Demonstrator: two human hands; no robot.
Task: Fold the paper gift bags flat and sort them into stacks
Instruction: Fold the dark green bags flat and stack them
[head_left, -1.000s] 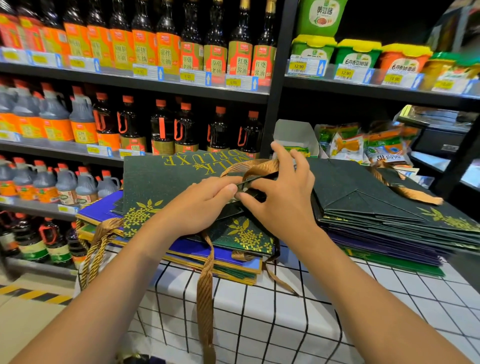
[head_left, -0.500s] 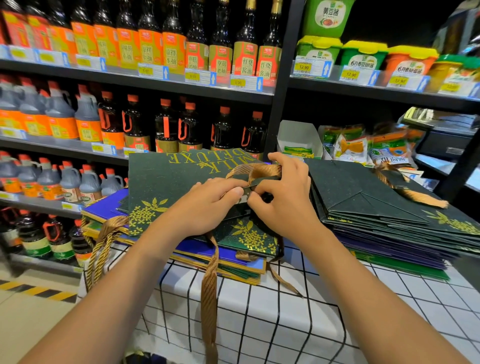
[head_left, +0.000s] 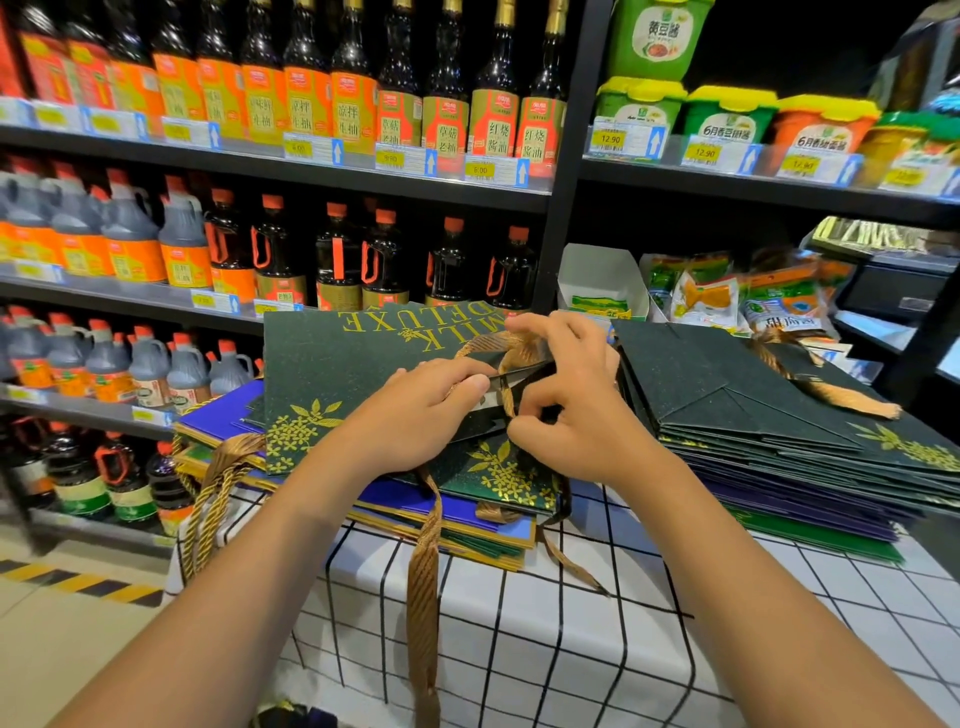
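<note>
Green gift bag (head_left: 363, 374) – "MILK DELUXE" in gold, upside down to the camera – lies on top of the left stack (head_left: 363, 514), toward the table's left edge. Mostly flat, but the fold at its mouth is not finished.

Left hand (head_left: 415, 421): fingers curled, thumb and forefinger pinching the bag's dark edge where the fold meets. Right hand (head_left: 576, 410): curled over the same spot, fingertips (head_left: 524, 325) on the gold ribbon handle (head_left: 511, 353) and the fold under it. Can't tell whether it grips the ribbon or the paper.

Change over the last second: small. Both hands have stayed at the same point on the bag. The right hand's index finger, sticking up a second ago, has curled down onto the ribbon. The view has shifted slightly; stacks haven't moved.

What it means: my read is the ribbon is being tucked or the top edge creased – final step of flattening this bag, not sorting yet.

Around it:
- Left stack mixes blue and green bags, with a loose ribbon (head_left: 423, 597) hanging over the table's front edge.
- Right stack (head_left: 779, 441), well apart, toward the right edge, is mostly green on top with purple below.
- Table (head_left: 571, 649) has a white cloth with black grid.
- Store shelves (head_left: 311, 171) of sauce bottles behind.

Risk: ribbon trapped under the crease would stop the bag lying flat.
</note>
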